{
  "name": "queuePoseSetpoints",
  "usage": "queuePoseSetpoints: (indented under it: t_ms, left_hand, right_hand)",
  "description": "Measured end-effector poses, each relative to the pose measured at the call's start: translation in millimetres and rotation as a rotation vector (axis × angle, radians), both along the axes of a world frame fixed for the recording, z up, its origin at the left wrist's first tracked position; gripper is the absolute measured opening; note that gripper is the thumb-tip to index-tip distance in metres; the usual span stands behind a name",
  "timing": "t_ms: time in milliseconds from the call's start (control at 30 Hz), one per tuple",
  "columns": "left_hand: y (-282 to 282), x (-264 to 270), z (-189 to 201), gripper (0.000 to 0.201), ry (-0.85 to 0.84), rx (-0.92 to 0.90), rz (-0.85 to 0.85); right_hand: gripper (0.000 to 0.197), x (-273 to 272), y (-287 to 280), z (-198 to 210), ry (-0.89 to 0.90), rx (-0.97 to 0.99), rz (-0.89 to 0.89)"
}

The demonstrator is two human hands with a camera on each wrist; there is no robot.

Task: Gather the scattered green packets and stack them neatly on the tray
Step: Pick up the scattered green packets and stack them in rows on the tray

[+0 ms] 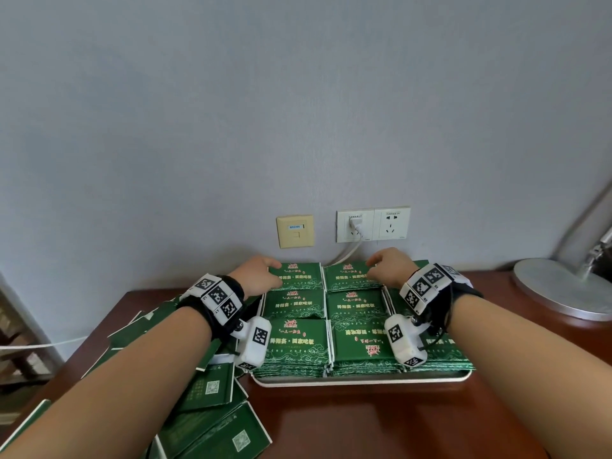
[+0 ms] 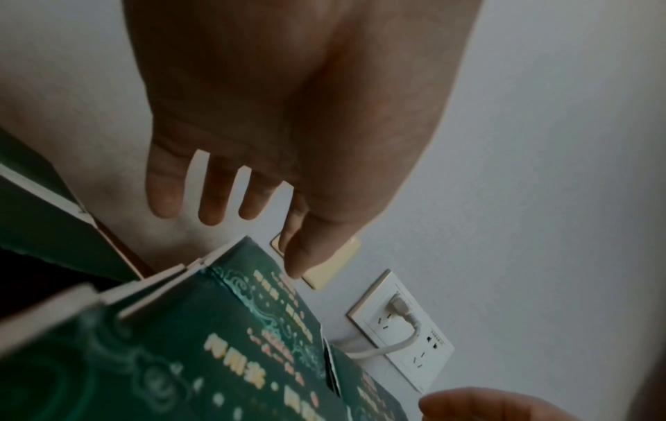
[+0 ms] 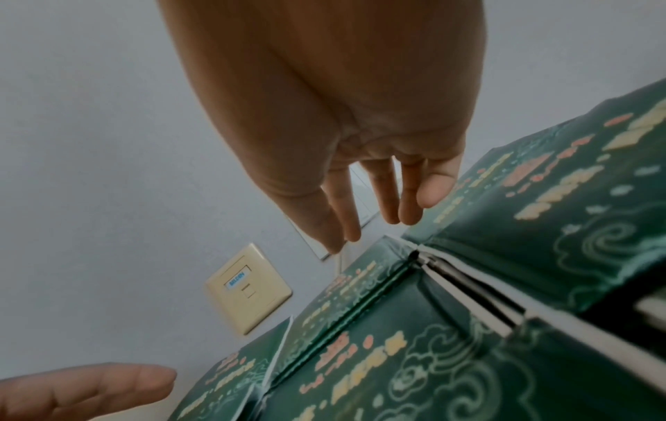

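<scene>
- Head view has both hands out at the far row of the tray [image 1: 364,381], which sits on the dark wooden table [image 1: 381,422] against the wall. The stacked green packets [image 1: 294,342] already fill it in neat piles.
- Left hand [image 1: 256,271] hangs over the far-left stack [image 1: 299,276] with fingers spread and straight, thumb tip right at the top packet's printed face. It isn't gripping anything.
- Right hand [image 1: 387,265] is the same over the far-middle stack [image 1: 351,276]: fingers [image 3: 427,188] loose and slightly apart, nothing pinched. Whether the tips actually touch the pile is hard to say, the wrist views are blurry.
- Risk one, I'd guess: the glossy packets slide easily, so a sideways nudge could fan a pile out toward the wall or into its neighbour.
- Risk two: the white cable [image 1: 347,253] from the wall socket [image 1: 356,225] runs down right behind the back row, so pushing the stacks back could snag it.
- Risk three: a loose heap of packets [image 1: 212,412] is still on the table under the left forearm, so that arm could drag some off the edge.
</scene>
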State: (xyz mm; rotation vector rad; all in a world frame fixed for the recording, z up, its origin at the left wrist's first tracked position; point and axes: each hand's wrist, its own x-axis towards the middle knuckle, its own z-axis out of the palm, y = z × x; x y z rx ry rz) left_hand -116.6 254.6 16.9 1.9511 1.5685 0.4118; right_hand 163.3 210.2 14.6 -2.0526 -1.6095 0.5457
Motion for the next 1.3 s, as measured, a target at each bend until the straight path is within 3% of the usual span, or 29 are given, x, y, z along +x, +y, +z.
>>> queuePoseSetpoints:
  t_ms: [333,533,867,1300]
  left_hand:
    - [-62.2,-27.0,32.5,0.022,-0.068,0.120,-0.023]
    - [-116.9,-64.3,38.5,0.023,-0.021,0.192,-0.024]
    - [-184.7,-143.6,16.1,0.027,0.047,0.194,0.022]
    - [-229.8,-233.3,-36.5,0.036,0.197,0.126,0.118]
  right_hand:
    - [0.030,-42.9,-58.8,37.4,0.022,0.138,0.064]
    - [0.031,-90.7,-107.4,46.5,0.005,0.134,0.150]
    - [0.030,-167.7,-159.0,17.6,-0.019,0.069,0.245]
    - [0.047,-244.2,-185.7,-32.9,-0.187,-0.157,0.369]
